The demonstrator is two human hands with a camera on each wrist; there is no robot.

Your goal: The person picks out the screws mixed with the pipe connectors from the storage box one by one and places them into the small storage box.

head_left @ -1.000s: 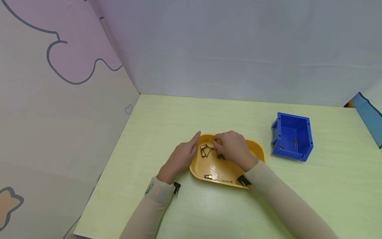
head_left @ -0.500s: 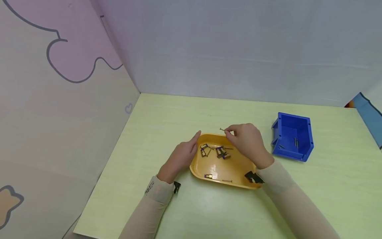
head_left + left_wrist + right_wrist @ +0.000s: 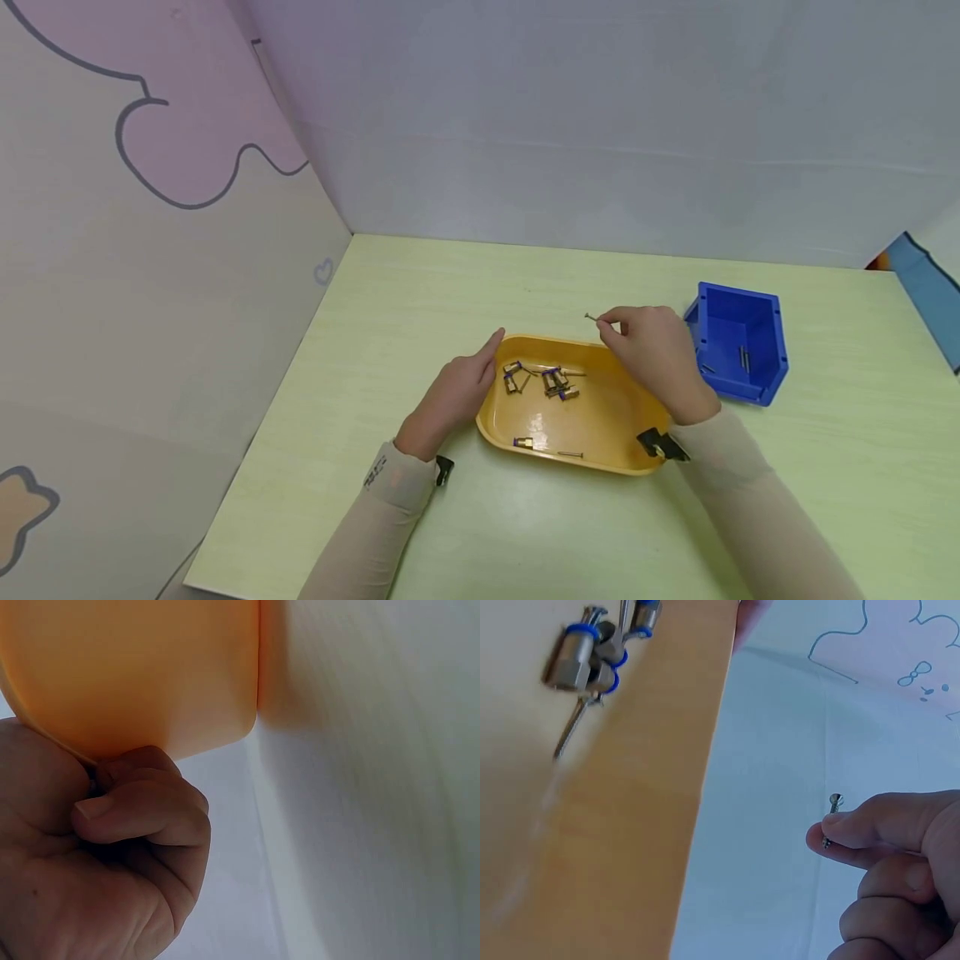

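Observation:
My right hand pinches a small screw between thumb and forefinger, above the far right rim of the yellow tray. The right wrist view shows the screw held upright in the fingertips. My left hand rests against the tray's left side, its fingers curled against the tray wall in the left wrist view. Several brass fittings with blue rings and loose screws lie in the tray. A blue bin stands to the right, with a few screws inside.
The green table sits in a corner of two walls, one on the left, one behind. A screw and a fitting lie near the tray's front rim. The table's front edge runs at lower left.
My right hand has lifted out of the tray with the screw pinched and moved right toward the blue bin. The left hand has stayed on the tray's side.

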